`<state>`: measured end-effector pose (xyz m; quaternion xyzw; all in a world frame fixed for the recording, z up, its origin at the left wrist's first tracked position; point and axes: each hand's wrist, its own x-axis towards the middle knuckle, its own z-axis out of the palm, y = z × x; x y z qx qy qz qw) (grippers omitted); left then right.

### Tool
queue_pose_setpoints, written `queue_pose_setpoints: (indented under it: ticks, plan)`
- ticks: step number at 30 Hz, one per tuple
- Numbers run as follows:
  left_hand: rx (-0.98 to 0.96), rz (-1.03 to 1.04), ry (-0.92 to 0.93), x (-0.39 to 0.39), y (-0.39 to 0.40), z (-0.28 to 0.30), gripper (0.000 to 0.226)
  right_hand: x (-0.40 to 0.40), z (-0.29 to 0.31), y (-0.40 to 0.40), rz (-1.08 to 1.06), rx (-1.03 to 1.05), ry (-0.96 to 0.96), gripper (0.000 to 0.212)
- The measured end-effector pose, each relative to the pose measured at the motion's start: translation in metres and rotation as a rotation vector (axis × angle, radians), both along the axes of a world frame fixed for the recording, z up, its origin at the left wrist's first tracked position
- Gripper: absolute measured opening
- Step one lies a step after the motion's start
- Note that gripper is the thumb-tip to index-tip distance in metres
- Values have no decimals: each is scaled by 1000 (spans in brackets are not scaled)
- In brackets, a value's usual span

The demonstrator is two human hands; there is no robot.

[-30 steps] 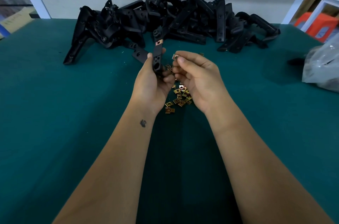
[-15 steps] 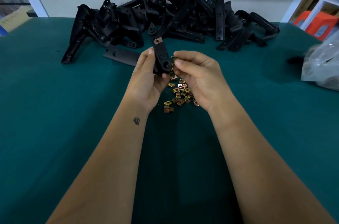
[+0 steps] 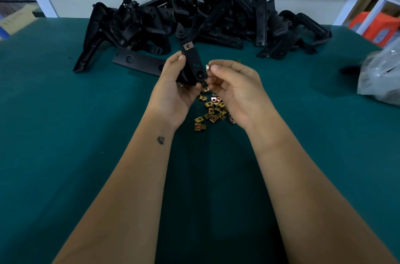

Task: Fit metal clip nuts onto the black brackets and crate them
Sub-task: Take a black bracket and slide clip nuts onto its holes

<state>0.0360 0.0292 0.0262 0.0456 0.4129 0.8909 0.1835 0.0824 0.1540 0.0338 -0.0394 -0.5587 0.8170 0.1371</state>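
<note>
Gripping a black bracket (image 3: pixel 191 62), the left hand (image 3: pixel 173 90) curls round it; right hand (image 3: pixel 236 88) pinches a clip nut (image 3: pixel 207 67).

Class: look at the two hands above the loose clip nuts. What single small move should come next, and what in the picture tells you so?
Probably slide the clip nut pinched in the right hand leftward onto the lower end of the bracket held by the left hand. The bracket's upper end already carries a fitted nut, and the pinched nut sits right beside the bare lower edge.
</note>
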Motion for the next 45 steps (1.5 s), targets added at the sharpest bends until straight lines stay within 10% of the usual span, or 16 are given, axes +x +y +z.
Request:
queue_pose_setpoints:
  ticks: [25,45]
  plan:
    - [-42,-110,177,-1,3,-5,40,1,4,1,-103,12,-87,16]
    - [-166,-37,295,-1,5,-17,39,-2,-5,1,-238,397,-34,17]
